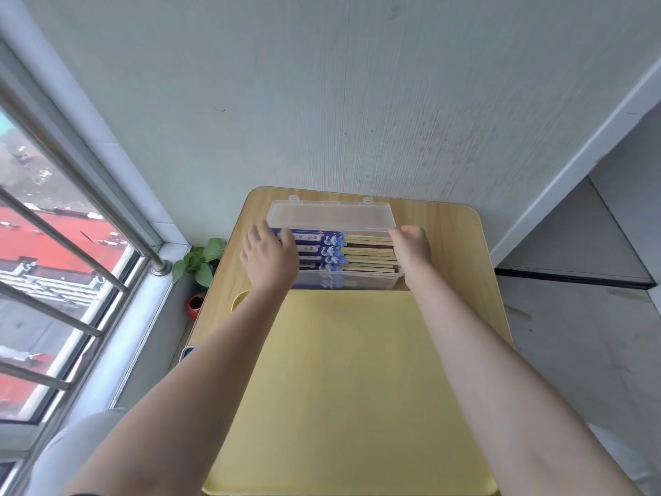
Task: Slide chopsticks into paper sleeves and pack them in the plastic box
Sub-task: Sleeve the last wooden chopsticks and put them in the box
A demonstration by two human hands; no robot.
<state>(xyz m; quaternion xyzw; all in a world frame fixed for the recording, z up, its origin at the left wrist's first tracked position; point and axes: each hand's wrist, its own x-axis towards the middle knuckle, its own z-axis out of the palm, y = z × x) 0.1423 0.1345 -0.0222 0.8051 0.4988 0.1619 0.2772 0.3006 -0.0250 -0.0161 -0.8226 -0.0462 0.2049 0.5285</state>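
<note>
The clear rectangular plastic box, filled with blue-paper-sleeved wooden chopsticks, is being touched at both ends by the left hand and right hand, fingers relaxed. Between the 2 palms, protruding sticks are risking being jammed under the open translucent lid.

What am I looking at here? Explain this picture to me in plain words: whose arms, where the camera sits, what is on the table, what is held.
There is no machine here. A person wears a camera on the head, so the one picture looks forward and down along both bare arms. On the wooden table lies a yellow mat, and beyond it stands a clear plastic box with its lid open toward the wall. Inside lie chopsticks tucked into blue paper sleeves, their bare ends showing on the right. The left hand rests on the sleeves at the box's left end; the right hand is at its right end. Neither hand clearly grips anything. A potted plant stands by the window.
</note>
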